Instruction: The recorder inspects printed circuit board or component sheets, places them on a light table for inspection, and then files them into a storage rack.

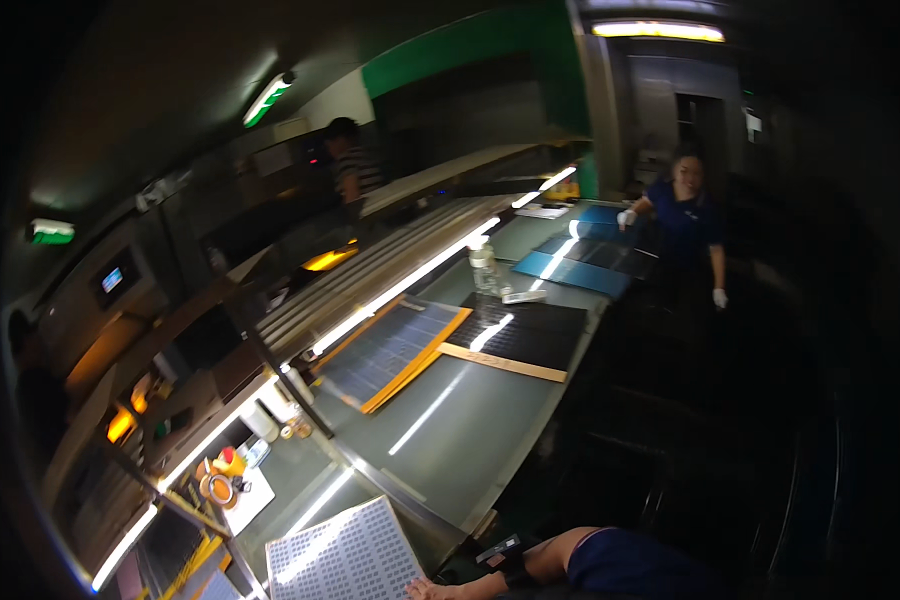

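My right hand [431, 588] lies at the lower edge of the picture, on the near right corner of a white sheet [345, 548] printed with rows of small dark marks. Its fingers look stretched out over the sheet's edge, partly cut off by the frame. On that forearm is a black strap with a small dark device [500, 552]. The sheet rests on the grey-green worktable [480, 420] under a bright light reflection. My left hand is out of the picture.
Farther along lie a clear sheet with orange edges [390, 350], a black panel [540, 335] with a wooden strip [503, 363], a bottle [484, 268] and blue sheets [570, 268]. Tape rolls [218, 488] sit left. A gloved co-worker [688, 215] stands at the far end.
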The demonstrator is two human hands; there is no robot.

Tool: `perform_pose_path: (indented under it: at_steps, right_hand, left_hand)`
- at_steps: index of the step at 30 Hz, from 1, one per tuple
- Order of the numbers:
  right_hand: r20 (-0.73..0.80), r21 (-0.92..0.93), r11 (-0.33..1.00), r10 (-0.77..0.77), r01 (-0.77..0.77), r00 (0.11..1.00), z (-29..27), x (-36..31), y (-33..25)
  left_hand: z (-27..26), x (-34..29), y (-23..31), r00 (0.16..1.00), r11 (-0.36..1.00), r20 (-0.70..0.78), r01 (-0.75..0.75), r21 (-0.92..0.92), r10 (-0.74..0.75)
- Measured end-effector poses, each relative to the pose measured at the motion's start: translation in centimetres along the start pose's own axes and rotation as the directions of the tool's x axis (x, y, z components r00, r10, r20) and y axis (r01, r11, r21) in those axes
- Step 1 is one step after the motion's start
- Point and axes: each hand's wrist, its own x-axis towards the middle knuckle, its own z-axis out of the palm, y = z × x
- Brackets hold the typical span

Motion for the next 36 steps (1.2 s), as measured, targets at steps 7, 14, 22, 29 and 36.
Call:
perform_pose_path:
  at_steps: [7,14,22,29,36]
  right_hand:
    - [-0.757,0.295,0.64,-0.297,0.709,0.582,-13.6,-0.4,-2.4]
    - [-0.733,0.278,0.849,-0.116,0.45,0.671,-22.8,-4.0,-2.2]
    - [-0.418,0.526,0.834,0.082,0.167,0.905,-25.0,-2.4,-4.7]
    - [-0.135,0.052,0.967,0.255,-0.251,0.957,-31.6,-1.5,-4.4]
    - [-0.653,-0.135,0.879,0.269,-0.458,0.708,-62.2,1.7,3.0]
  left_hand:
    - [-1.6,2.0,0.3,0.999,0.999,-0.015,0.033,0.016,-0.033]
    - [0.0,2.4,0.8,0.997,0.999,0.056,0.049,0.022,-0.05]
    - [-1.0,3.2,1.2,0.999,0.999,0.02,0.048,0.01,-0.048]
    - [-1.0,3.1,2.0,1.0,1.0,0.001,0.03,0.004,-0.03]
    - [-0.4,2.9,2.5,1.0,1.0,-0.005,0.014,0.004,-0.014]
